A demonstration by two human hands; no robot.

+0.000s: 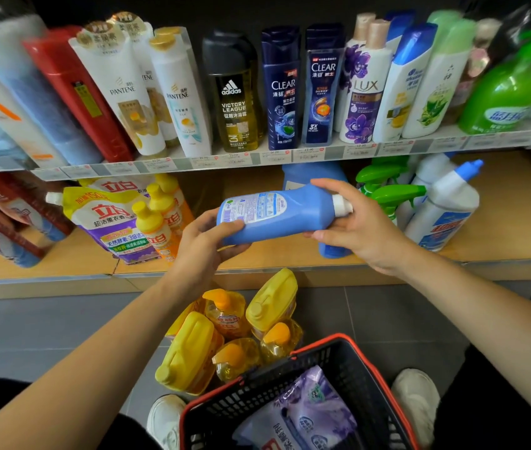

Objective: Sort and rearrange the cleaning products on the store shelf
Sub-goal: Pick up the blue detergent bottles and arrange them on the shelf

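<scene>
Holding blue bottle (277, 216) sideways in the air, in front of lower shelf (504, 228), over its front edge. White cap to the right, back label facing up. Gripped at the base end by left hand (204, 245), thumb on the label edge, fingers curled underneath. Gripped at the neck by right hand (351, 225), fingers arched over the top, thumb under the shoulder, cap in the hollow of the palm.

Directly behind: second blue bottle (309, 173), upright on the same shelf, mostly hidden. To the right: green trigger sprayers (390, 193), then white bottles with blue angled caps (446, 212). To the left: small yellow bottles (155, 222) against a yellow-and-purple refill pouch (105, 219).

On upper shelf (257, 159): shampoo and body wash bottles (234, 92) in a row, leaning.

On the floor below: yellow jugs (189, 352) and orange-capped pump bottles (225, 315), bunched together, right up against black basket (338, 355) with red rim. In the basket: purple pouch (309, 414).
</scene>
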